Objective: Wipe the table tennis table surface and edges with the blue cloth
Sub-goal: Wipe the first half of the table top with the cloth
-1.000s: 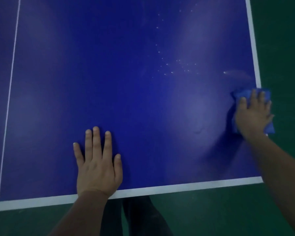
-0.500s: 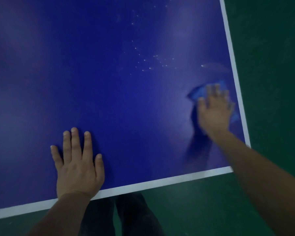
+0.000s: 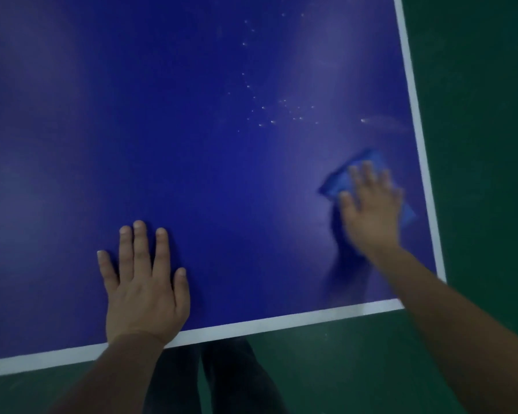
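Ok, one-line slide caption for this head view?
Right hand presses blue cloth on table near droplets; left hand braces flat.

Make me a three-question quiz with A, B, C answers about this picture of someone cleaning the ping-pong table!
1. Where is the blue cloth?
A. Near the table's right edge
B. On the floor
C. Under the left hand

2. What colour is the stripe along the table's edges?
A. Yellow
B. White
C. Red

3. What is the left hand doing?
A. Gripping the cloth
B. Making a fist
C. Resting flat, fingers straight

Answers:
1 A: the cloth lies under the right hand, close to the right border.
2 B: the near and right borders are white.
3 C: its palm is down on the blue top, holding nothing.
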The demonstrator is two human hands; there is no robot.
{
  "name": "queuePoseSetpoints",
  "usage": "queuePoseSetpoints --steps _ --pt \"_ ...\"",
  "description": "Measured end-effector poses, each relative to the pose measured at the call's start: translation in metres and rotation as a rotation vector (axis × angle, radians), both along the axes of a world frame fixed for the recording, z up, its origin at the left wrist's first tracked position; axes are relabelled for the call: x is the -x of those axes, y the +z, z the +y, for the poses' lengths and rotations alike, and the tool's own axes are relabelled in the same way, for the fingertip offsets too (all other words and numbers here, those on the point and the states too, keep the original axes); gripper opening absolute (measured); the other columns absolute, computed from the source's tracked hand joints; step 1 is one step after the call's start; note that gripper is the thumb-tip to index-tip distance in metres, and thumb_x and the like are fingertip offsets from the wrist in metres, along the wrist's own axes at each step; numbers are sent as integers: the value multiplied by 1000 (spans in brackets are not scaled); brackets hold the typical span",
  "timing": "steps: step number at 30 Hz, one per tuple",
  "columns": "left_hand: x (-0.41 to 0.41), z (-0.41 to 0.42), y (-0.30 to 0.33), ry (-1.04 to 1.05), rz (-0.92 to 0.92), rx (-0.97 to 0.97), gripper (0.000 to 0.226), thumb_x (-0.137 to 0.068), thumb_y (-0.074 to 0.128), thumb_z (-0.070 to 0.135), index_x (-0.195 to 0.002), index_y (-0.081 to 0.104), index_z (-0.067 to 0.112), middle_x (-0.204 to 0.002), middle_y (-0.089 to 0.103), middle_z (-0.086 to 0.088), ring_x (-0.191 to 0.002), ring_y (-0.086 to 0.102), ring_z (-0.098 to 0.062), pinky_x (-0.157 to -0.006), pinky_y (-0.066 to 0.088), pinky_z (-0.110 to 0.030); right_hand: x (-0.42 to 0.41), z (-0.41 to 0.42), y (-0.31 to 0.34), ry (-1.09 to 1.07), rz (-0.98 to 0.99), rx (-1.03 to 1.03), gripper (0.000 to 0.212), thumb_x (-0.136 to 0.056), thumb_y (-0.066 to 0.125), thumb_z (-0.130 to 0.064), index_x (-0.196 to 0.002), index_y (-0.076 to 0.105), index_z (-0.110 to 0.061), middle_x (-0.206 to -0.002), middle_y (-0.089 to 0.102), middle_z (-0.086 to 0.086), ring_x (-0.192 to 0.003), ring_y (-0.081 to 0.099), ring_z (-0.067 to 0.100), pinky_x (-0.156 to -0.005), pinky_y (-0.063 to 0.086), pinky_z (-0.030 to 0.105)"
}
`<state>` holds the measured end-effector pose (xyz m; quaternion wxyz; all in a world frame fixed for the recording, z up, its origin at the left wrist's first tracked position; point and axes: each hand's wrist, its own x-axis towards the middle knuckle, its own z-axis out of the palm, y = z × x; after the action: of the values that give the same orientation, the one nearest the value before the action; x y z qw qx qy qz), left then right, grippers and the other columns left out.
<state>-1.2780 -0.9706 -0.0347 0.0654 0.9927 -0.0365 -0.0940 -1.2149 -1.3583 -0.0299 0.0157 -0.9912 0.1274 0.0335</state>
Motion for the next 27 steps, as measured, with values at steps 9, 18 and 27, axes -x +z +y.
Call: queuePoseSetpoints --steps 9,18,27 --pt "0 0 -1 -7 -10 6 70 -95 31 42 -154 23 5 -163 22 -24 -153 16 -40 -118 12 -68 -21 170 -8 399 -66 -43 55 -99 38 -45 -150 45 -26 -161 35 3 -149 26 38 -118 17 65" --pt "0 1 -1 -27 5 -11 69 -96 31 42 -154 22 6 -163 20 -24 -153 15 -40 -119 9 -66 -143 203 -12 498 -58 -59 55 -101 31 -45 -155 35 -33 -164 28 -2 -152 21 32 -118 14 64" --pt "0 1 -2 -31 26 -8 71 -96 30 43 -156 22 6 -164 18 -23 -154 11 -38 -119 10 -67 -157 -28 11 -601 -45 -124 63 -103 21 -52 -161 17 -28 -169 8 0 -154 3 35 -118 3 67"
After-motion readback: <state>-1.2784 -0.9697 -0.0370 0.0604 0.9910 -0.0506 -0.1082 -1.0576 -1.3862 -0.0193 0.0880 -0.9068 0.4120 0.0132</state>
